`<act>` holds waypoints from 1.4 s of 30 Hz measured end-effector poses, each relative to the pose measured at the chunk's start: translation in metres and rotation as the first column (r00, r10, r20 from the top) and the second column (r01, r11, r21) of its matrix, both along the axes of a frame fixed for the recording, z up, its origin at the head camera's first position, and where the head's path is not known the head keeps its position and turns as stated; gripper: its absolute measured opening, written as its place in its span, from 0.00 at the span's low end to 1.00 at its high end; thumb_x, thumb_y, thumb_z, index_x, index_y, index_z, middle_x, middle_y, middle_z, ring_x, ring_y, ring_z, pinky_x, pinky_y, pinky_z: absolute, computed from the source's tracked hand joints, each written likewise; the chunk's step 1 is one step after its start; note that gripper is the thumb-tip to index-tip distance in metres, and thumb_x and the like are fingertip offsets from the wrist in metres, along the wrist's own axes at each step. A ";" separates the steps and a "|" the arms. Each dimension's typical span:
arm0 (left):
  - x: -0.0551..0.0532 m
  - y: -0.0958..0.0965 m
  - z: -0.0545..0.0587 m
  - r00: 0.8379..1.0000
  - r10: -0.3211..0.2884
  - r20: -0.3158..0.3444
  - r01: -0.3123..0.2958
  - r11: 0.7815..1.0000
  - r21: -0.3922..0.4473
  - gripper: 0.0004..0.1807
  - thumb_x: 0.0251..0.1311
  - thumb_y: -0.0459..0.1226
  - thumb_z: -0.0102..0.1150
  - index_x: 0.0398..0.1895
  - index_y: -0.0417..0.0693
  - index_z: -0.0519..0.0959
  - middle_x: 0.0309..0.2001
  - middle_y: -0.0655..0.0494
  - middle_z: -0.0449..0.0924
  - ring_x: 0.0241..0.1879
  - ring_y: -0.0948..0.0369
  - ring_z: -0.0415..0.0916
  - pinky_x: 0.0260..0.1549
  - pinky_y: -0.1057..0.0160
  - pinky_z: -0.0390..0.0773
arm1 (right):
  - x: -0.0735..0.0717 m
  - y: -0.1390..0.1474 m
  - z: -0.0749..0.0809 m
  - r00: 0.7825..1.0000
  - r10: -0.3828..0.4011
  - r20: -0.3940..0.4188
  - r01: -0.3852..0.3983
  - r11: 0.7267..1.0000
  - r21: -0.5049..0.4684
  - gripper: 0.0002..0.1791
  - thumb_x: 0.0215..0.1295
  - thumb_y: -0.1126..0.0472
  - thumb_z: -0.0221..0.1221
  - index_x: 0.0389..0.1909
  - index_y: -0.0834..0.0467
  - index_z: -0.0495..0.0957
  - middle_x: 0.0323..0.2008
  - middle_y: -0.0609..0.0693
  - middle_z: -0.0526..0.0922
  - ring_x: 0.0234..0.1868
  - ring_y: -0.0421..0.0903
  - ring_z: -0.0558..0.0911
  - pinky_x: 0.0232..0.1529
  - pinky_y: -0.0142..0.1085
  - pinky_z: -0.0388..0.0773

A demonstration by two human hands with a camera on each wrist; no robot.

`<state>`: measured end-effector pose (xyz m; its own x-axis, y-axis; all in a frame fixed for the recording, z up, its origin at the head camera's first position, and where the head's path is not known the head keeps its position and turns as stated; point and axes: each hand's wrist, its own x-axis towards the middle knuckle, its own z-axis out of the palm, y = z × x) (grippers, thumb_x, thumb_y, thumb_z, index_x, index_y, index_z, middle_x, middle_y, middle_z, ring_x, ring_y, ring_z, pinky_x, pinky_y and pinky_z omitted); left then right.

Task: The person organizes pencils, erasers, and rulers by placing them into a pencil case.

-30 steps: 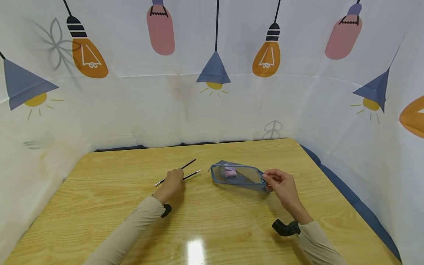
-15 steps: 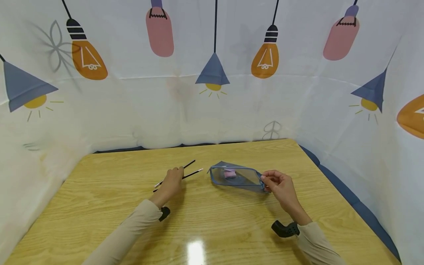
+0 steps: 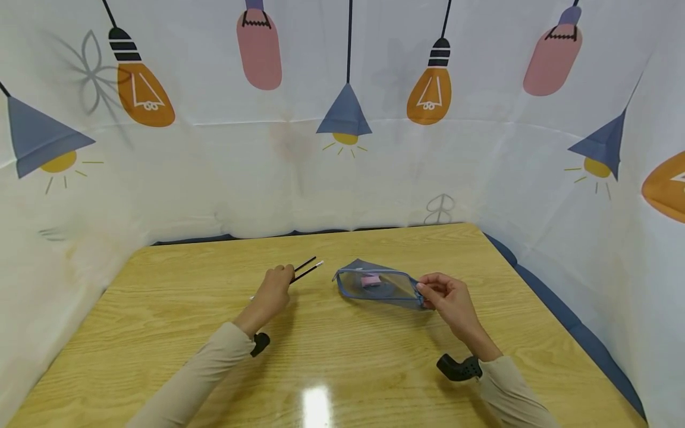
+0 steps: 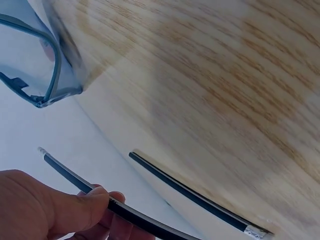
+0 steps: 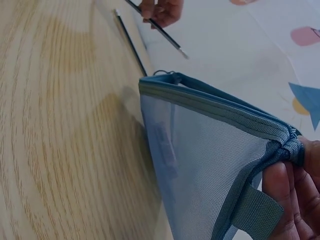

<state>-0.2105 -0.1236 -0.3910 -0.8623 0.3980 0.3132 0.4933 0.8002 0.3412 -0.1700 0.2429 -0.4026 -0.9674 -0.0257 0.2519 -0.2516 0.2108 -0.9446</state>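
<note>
My left hand point(image 3: 272, 292) pinches a black pencil point(image 4: 137, 216) between thumb and fingers, its white eraser end pointing towards the pouch. A second black pencil point(image 4: 187, 192) lies on the table just beyond that hand, partly hidden by it in the head view. At the centre right, a blue mesh zip pouch point(image 5: 210, 160) gapes open along its top. My right hand point(image 3: 452, 303) pinches the pouch's right end by the zip. Through the mesh a small pink block point(image 3: 370, 280) shows inside, its kind unclear.
The wooden table point(image 3: 342, 345) extends around both hands. Behind it hangs a white cloth point(image 3: 251, 178) printed with lamps and bulbs. Each wrist wears a black camera mount, such as the right one point(image 3: 459, 368).
My left hand has raised one pencil off the table, drawing back slightly towards me, while the other pencil stays put. The pouch and right hand have shifted slightly left.
</note>
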 end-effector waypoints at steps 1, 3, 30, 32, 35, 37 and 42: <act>0.000 0.000 0.000 1.000 -0.002 -0.002 0.002 1.000 0.003 0.12 0.52 0.12 0.53 0.33 0.32 0.71 0.29 0.39 0.72 0.31 0.42 0.72 0.34 0.48 0.76 | 0.000 0.000 0.000 1.000 0.008 -0.005 -0.008 1.000 0.000 0.11 0.67 0.64 0.61 0.42 0.70 0.78 0.31 0.56 0.82 0.26 0.44 0.81 0.30 0.37 0.82; 0.000 0.000 0.001 1.000 -0.010 -0.014 0.010 1.000 0.008 0.12 0.52 0.12 0.53 0.33 0.32 0.71 0.29 0.39 0.72 0.31 0.42 0.73 0.33 0.49 0.76 | 0.000 -0.001 0.001 1.000 0.020 -0.014 -0.020 1.000 0.003 0.11 0.67 0.64 0.61 0.41 0.70 0.78 0.31 0.57 0.81 0.26 0.45 0.80 0.30 0.37 0.82; 0.002 0.018 0.016 0.977 -0.186 -0.108 0.193 0.980 0.053 0.06 0.58 0.19 0.57 0.36 0.34 0.76 0.31 0.45 0.74 0.33 0.48 0.75 0.36 0.50 0.76 | 0.003 -0.009 0.009 0.993 -0.046 0.112 0.056 0.994 -0.090 0.12 0.67 0.66 0.60 0.43 0.74 0.76 0.31 0.57 0.80 0.27 0.43 0.80 0.31 0.36 0.81; 0.002 0.018 0.017 0.972 -0.197 -0.125 0.204 0.978 0.043 0.06 0.58 0.19 0.58 0.36 0.34 0.76 0.31 0.46 0.74 0.33 0.50 0.74 0.36 0.51 0.76 | 0.003 -0.009 0.008 0.993 -0.052 0.107 0.062 0.993 -0.096 0.12 0.67 0.67 0.60 0.42 0.74 0.76 0.30 0.56 0.80 0.26 0.43 0.80 0.30 0.36 0.81; 0.002 0.018 0.018 0.967 -0.206 -0.147 0.213 0.977 0.031 0.07 0.58 0.19 0.58 0.36 0.35 0.76 0.31 0.46 0.74 0.32 0.51 0.73 0.36 0.52 0.75 | 0.003 -0.009 0.008 0.993 -0.057 0.100 0.067 0.992 -0.104 0.12 0.67 0.68 0.60 0.42 0.75 0.76 0.29 0.55 0.81 0.26 0.42 0.80 0.30 0.36 0.81; 0.003 0.019 0.019 0.965 -0.208 -0.157 0.215 0.976 0.026 0.07 0.57 0.19 0.59 0.35 0.35 0.77 0.31 0.47 0.74 0.32 0.52 0.73 0.36 0.52 0.76 | 0.003 -0.008 0.008 0.994 -0.061 0.095 0.071 0.992 -0.109 0.12 0.66 0.68 0.60 0.42 0.75 0.76 0.29 0.54 0.81 0.25 0.42 0.80 0.30 0.36 0.81; 0.006 0.021 0.023 0.964 -0.206 -0.167 0.212 0.977 0.017 0.07 0.57 0.20 0.59 0.36 0.36 0.77 0.32 0.47 0.74 0.34 0.50 0.74 0.35 0.53 0.76 | 0.003 -0.008 0.008 0.993 -0.066 0.098 0.076 0.991 -0.108 0.12 0.67 0.67 0.60 0.42 0.75 0.75 0.28 0.54 0.81 0.26 0.42 0.81 0.30 0.35 0.81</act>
<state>-0.2045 -0.1024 -0.3682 -0.6967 0.5505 0.4599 0.6999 0.6622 0.2675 -0.1667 0.2348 -0.3946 -0.9853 0.0671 0.1570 -0.1485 0.1168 -0.9820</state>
